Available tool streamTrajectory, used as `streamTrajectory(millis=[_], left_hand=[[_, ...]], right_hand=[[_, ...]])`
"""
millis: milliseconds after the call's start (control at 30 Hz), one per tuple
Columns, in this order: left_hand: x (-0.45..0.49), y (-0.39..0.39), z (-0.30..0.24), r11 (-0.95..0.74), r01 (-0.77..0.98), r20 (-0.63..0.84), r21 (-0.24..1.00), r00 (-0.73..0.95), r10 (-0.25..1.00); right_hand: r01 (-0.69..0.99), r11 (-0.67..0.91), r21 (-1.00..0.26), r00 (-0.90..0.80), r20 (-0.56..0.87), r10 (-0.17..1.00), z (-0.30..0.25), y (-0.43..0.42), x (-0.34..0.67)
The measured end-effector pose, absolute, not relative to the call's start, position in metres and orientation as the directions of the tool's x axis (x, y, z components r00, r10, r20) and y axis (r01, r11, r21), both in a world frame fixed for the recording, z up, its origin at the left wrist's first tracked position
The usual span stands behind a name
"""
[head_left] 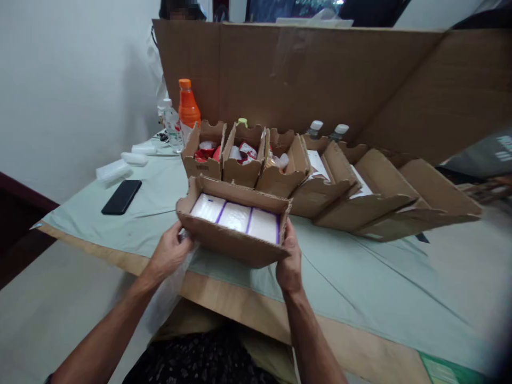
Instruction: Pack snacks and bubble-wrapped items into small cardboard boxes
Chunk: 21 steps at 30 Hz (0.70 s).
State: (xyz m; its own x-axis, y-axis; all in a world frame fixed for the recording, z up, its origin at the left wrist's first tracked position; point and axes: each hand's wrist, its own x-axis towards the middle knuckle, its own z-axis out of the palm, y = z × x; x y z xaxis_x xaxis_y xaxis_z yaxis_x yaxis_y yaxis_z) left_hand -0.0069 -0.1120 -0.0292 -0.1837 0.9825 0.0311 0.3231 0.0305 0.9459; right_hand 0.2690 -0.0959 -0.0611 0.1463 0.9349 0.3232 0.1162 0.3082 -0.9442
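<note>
I hold an open cardboard tray (236,242) between both hands, lifted slightly over the near edge of the table. Three white packs with purple edges (235,216) lie side by side in it. My left hand (170,253) grips the tray's left end, fingers curled, with a piece of clear plastic (176,282) hanging under it. My right hand (288,261) clasps the right end, thumb up along the side wall.
Behind the tray stands a row of similar cardboard trays (240,160), some with red and white items, others nested at right (384,197). A tall cardboard sheet (304,74) backs them. An orange bottle (188,109), a clear bottle (173,125), a black phone (121,196) lie left on the pale green cloth (360,277).
</note>
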Motion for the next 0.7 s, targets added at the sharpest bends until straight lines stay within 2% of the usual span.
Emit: streamTrajectory(millis=[100, 233, 367, 467, 533, 600, 700], left_hand=[[0.042, -0.094, -0.029, -0.059, 0.356, 0.090, 0.933, -0.071, 0.993], [0.082, -0.070, -0.028, -0.082, 0.416, 0.065, 0.906, 0.054, 0.996], [0.089, -0.059, -0.028, -0.075, 0.397, 0.052, 0.915, 0.069, 0.996], [0.077, -0.062, -0.026, -0.013, 0.363, 0.011, 0.932, 0.007, 1.000], [0.064, -0.070, -0.022, 0.058, 0.258, -0.043, 0.964, -0.063, 0.997], [0.052, -0.079, -0.015, 0.130, 0.055, -0.123, 0.990, -0.105, 0.987], [0.045, -0.088, -0.002, 0.198, -0.227, -0.229, 0.954, -0.119, 0.966]], right_hand=[[0.083, 0.309, -0.947, 0.273, 0.320, 0.907, -0.058, -0.069, 0.316], [0.125, 0.286, -0.950, 0.419, 0.312, 0.853, -0.065, -0.041, 0.360], [0.130, 0.313, -0.941, 0.455, 0.337, 0.824, -0.070, -0.032, 0.377], [0.131, 0.282, -0.950, 0.487, 0.309, 0.817, -0.068, -0.049, 0.378], [0.098, 0.226, -0.969, 0.563, 0.242, 0.790, -0.068, -0.073, 0.373], [0.079, 0.172, -0.982, 0.592, 0.185, 0.785, -0.069, -0.102, 0.362], [0.177, 0.150, -0.973, 0.464, 0.217, 0.859, -0.065, -0.143, 0.340]])
